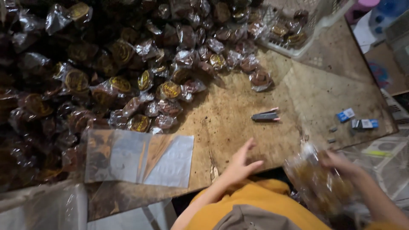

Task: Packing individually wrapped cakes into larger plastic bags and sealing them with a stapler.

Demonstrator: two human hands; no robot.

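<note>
right hand (pixel 341 164), blurred, seemingly full clear bag (pixel 319 183)

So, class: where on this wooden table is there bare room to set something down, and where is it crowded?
Bare board lies between the stapler and the left hand, and between the white basket and the small blue boxes. The pile of wrapped packets crowds the left; clear bags cover the near-left edge.
</note>
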